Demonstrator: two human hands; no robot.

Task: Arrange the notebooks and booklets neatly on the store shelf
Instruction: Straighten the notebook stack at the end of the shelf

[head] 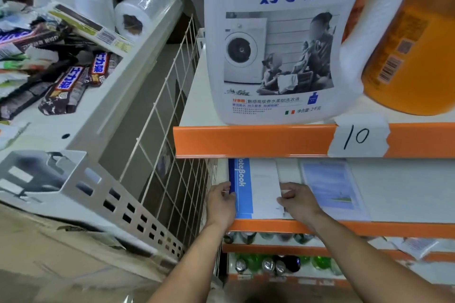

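Note:
A blue and white notebook (256,187) marked "NoteBook" lies flat at the left end of the orange-edged shelf (369,227). My left hand (221,204) grips its left, blue spine edge, thumb on top. My right hand (298,202) holds its right edge with curled fingers. To the right lies a pale blue booklet (332,187), partly under my right wrist. The backs of both books are hidden beneath the upper shelf.
A large white detergent jug (273,39) and an orange bottle (406,44) stand on the shelf above, with a "10" price tag (358,138). A wire grid panel (172,155) borders the shelf on the left. Chocolate bars (66,83) fill the left rack. Drink cans (270,263) sit below.

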